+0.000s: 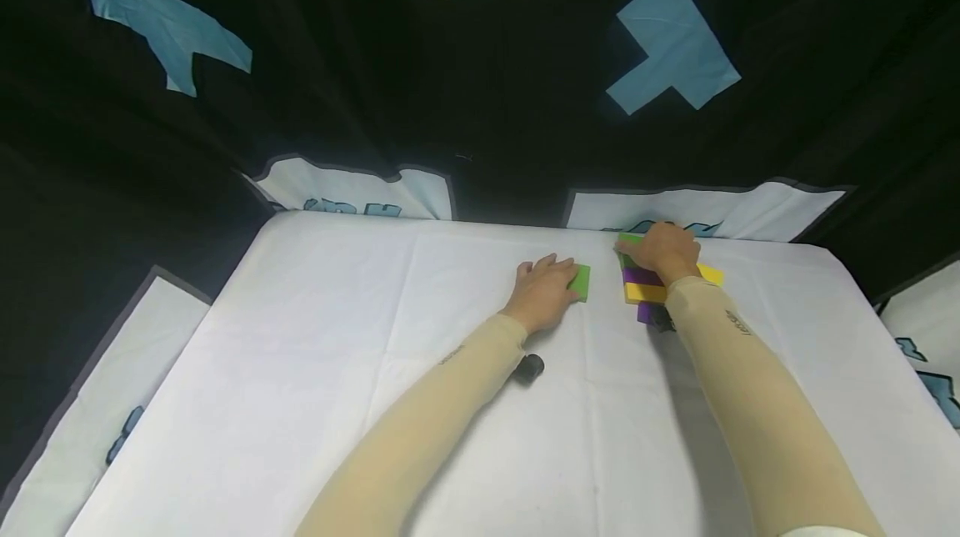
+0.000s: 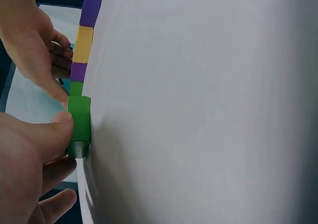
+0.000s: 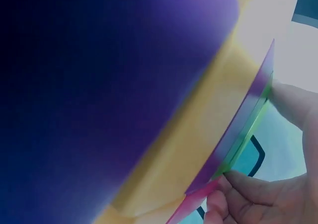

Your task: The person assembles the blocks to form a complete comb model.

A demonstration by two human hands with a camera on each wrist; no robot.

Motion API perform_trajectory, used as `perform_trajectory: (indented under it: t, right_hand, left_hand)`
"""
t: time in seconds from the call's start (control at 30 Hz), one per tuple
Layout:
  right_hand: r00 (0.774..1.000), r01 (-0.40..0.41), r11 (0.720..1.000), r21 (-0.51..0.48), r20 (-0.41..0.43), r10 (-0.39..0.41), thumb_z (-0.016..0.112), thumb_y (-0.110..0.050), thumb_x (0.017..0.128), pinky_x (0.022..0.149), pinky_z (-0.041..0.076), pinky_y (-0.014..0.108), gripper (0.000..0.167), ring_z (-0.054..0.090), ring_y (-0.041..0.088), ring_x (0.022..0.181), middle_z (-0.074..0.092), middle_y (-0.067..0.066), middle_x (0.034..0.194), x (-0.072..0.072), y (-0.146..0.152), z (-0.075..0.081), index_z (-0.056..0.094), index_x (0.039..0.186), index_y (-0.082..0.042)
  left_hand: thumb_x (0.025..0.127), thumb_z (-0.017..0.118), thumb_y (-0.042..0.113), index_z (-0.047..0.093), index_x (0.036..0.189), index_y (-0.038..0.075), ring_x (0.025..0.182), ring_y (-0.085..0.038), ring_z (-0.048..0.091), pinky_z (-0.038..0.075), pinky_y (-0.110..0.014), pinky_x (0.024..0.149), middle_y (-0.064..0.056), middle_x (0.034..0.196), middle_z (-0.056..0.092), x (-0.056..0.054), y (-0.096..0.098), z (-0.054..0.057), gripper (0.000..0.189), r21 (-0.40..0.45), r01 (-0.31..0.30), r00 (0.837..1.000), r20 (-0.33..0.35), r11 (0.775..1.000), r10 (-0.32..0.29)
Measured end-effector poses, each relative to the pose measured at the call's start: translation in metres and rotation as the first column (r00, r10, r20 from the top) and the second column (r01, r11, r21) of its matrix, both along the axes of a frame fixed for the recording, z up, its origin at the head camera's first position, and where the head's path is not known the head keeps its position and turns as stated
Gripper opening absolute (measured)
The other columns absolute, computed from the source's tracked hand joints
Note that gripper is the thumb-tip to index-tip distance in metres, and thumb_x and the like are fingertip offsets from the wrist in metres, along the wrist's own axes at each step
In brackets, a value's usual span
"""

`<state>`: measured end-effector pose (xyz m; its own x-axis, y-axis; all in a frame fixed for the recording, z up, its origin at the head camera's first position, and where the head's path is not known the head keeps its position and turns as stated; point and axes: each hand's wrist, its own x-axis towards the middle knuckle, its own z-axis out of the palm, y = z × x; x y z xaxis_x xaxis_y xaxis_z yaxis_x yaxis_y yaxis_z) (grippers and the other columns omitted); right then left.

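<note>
Two hands pinch green pieces: the left hand [image 1: 540, 295] a separate green block [image 1: 582, 283] at the block row's [image 1: 645, 293] nine o'clock, the right hand [image 1: 666, 252] its twelve-o'clock end piece [image 1: 627, 238]; light, even pressure should keep edges aligned.

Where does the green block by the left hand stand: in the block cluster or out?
Out: in the head view, white tablecloth shows between the green block and the block cluster.
</note>
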<state>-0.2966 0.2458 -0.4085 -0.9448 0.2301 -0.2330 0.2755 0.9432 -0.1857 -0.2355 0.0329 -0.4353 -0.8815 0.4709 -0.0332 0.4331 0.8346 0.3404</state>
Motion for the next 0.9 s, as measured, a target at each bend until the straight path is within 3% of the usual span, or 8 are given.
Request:
perform_trajectory:
  t: [0.13,0.3,0.6,0.77,0.9]
  right_hand:
    - [1.000,-0.013,1.000,-0.003,0.006,0.013,0.056,-0.055,0.092,0.094,0.048,0.056,0.075,0.050,0.043,0.100,0.057,0.030,0.106,-0.002,0.000,-0.001,0.056,0.118,0.015]
    - [0.998,-0.059,0.998,-0.027,-0.029,0.058,0.057,-0.053,0.091,0.089,0.049,0.054,0.072,0.051,0.041,0.096,0.059,0.028,0.101,-0.003,0.002,-0.003,0.057,0.113,0.015]
    - [0.986,-0.147,0.974,-0.172,-0.110,0.129,0.062,-0.050,0.091,0.078,0.048,0.047,0.059,0.048,0.036,0.096,0.052,0.020,0.101,0.003,-0.004,-0.003,0.053,0.111,0.005]
    - [0.961,-0.252,0.955,-0.156,-0.160,0.228,0.063,-0.047,0.091,0.074,0.044,0.042,0.050,0.047,0.033,0.091,0.051,0.016,0.090,0.004,-0.016,-0.001,0.056,0.100,0.001]
    - [0.928,-0.336,0.931,-0.145,-0.222,0.300,0.066,-0.043,0.091,0.072,0.042,0.040,0.045,0.047,0.032,0.087,0.053,0.014,0.086,0.003,-0.024,-0.003,0.057,0.098,0.001]
  left_hand:
    - [0.104,0.053,0.037,0.049,0.150,0.015,0.148,-0.024,0.031,0.024,-0.050,0.118,0.000,0.157,0.043,0.001,-0.010,0.001,0.051,-0.004,-0.017,1.000,-0.008,1.000,0.017]
    - [0.102,0.058,0.036,0.053,0.147,0.015,0.146,-0.023,0.036,0.026,-0.048,0.115,-0.001,0.155,0.046,0.004,-0.026,0.002,0.050,0.023,-0.085,0.996,-0.009,0.996,0.085]
    - [0.098,0.065,0.029,0.058,0.142,0.012,0.131,-0.024,0.052,0.033,-0.047,0.104,-0.005,0.142,0.060,0.005,-0.047,0.002,0.048,0.084,-0.184,0.983,-0.009,0.979,0.185]
    - [0.098,0.066,0.026,0.058,0.142,0.011,0.127,-0.024,0.054,0.033,-0.048,0.106,-0.007,0.134,0.065,0.006,-0.055,0.002,0.047,0.110,-0.211,0.977,-0.006,0.971,0.213]
    - [0.097,0.067,0.025,0.060,0.139,0.010,0.123,-0.024,0.058,0.034,-0.048,0.106,-0.008,0.127,0.068,0.005,-0.057,0.001,0.046,0.126,-0.220,0.975,-0.011,0.967,0.224]
